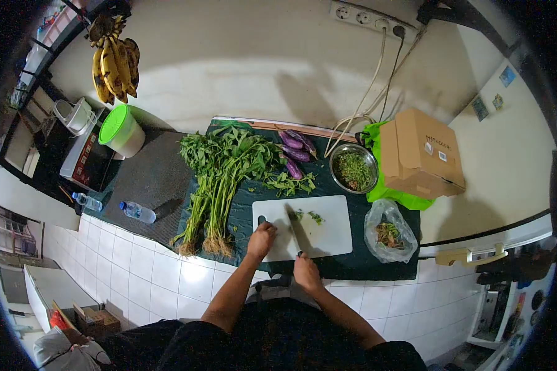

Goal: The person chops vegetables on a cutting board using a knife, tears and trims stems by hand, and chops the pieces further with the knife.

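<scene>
A white cutting board (328,238) lies on the dark green cloth, with small bits of chopped greens (315,217) on it. My right hand (306,272) is closed round the handle of a knife (293,230), whose blade points away from me over the board. At the board's left edge my left hand (263,239) is closed, with a dark tip showing above its fingers; what it holds is too small to name. Left of the board lie long leafy greens with roots (220,185). Behind it are several purple eggplants (295,153).
A metal bowl of chopped greens (353,168), a plastic bag of roots (390,235) and a cardboard box (424,154) stand on the right. Leftward are two bottles (137,212), a green-lidded bucket (122,131) and hanging bananas (115,68). Cables run from a power strip (371,20).
</scene>
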Demonstrator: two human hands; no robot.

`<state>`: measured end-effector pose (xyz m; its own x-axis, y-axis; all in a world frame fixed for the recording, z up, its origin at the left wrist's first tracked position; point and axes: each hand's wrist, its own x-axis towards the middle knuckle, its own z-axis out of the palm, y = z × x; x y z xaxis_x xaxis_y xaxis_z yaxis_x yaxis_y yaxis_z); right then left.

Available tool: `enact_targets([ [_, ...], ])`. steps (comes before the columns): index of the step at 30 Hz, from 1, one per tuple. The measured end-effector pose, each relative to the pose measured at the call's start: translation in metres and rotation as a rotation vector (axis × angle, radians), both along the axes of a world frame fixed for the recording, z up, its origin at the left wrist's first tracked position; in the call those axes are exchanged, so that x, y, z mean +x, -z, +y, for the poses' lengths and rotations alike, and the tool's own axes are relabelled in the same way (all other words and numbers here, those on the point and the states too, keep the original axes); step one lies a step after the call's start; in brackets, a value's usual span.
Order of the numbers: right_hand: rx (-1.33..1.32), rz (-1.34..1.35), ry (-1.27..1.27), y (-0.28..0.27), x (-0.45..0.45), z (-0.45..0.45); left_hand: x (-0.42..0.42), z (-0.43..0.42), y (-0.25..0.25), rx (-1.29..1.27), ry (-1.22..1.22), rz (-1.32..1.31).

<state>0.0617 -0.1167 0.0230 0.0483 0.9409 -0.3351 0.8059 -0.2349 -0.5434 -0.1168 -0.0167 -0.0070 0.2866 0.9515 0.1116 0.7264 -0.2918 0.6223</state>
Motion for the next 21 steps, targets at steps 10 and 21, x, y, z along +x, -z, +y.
enact_targets([
  [10,-0.216,-0.061,0.308,-0.013,0.025,-0.005,0.040,0.021,-0.001,-0.034,0.165,0.086],
  [21,-0.159,-0.088,0.105,-0.014,0.017,0.008,0.034,0.019,0.003,0.029,0.193,0.197],
])
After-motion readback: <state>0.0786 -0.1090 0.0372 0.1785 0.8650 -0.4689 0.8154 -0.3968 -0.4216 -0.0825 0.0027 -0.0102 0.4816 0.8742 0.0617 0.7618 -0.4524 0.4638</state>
